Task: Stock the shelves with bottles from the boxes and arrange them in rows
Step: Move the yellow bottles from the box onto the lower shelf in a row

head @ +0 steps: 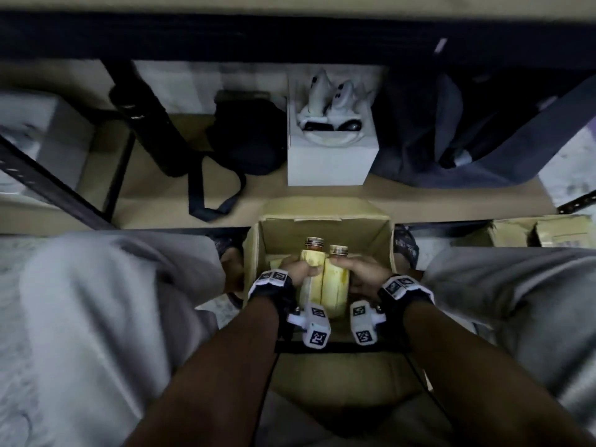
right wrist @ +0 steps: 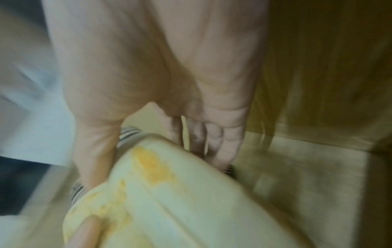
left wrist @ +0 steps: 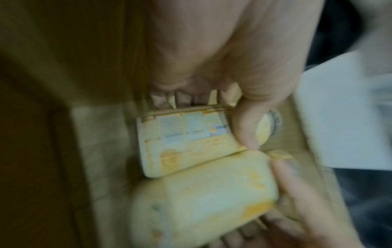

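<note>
From the head view, two yellow bottles stand side by side, touching, in the open cardboard box (head: 324, 227) between the person's knees. The left hand (head: 298, 271) wraps the left bottle (head: 311, 269) and the right hand (head: 362, 274) wraps the right bottle (head: 335, 279), each from its outer side. The long axes run up out of the box with the caps at the far end, and the wooden shelf (head: 145, 195) lies just beyond the box's far wall, so I judge the lift goes up and away.

In the left wrist view, blurred, the left hand's thumb (left wrist: 244, 127) and fingers curl round the labelled bottle, with the second bottle pressed beside it.

In the right wrist view, also blurred, the right hand's fingers (right wrist: 218, 139) curl round the far side of its bottle.
</note>
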A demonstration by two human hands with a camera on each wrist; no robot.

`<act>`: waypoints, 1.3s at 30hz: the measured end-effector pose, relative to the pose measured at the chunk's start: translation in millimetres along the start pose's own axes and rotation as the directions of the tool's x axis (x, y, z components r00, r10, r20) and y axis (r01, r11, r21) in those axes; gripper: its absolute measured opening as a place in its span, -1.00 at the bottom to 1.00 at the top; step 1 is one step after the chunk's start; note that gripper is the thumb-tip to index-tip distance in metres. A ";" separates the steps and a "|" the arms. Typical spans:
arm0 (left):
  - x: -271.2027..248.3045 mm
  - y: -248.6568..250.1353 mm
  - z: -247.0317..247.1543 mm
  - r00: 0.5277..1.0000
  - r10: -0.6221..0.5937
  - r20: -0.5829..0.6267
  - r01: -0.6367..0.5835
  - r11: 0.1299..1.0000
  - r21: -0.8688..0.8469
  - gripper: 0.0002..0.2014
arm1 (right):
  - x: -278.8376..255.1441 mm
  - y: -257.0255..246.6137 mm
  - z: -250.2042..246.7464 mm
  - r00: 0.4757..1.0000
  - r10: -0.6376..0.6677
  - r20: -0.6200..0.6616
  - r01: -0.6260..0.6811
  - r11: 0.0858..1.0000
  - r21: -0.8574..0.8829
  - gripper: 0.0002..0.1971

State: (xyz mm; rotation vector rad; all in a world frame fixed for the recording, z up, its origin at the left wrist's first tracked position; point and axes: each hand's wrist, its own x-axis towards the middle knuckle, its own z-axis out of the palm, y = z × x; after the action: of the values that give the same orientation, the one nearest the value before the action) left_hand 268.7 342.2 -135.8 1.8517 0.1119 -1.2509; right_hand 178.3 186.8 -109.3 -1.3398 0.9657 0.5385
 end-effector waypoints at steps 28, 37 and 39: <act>-303.7 339.5 -5.4 0.499 0.864 -0.074 -0.859 0.504 0.089 -0.31 | -319.5 -233.7 -89.1 0.417 -0.905 -0.081 0.909 0.413 0.058 -0.53; -298.5 439.3 28.1 0.424 0.896 -0.132 -0.795 0.438 0.420 -0.41 | -338.4 -293.5 -163.8 0.390 -0.877 -0.282 0.778 0.477 -0.408 -0.48; -289.6 458.6 43.8 0.436 0.891 -0.124 -0.749 0.436 0.499 -0.58 | -336.0 -300.9 -185.8 0.381 -0.856 -0.349 0.721 0.512 -0.467 -0.44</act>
State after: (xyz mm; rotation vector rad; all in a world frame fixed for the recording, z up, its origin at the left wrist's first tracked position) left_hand 327.9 137.8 365.1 2.0043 -0.8485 -0.1642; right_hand 193.2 14.8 347.0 -2.0524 0.5444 -0.5681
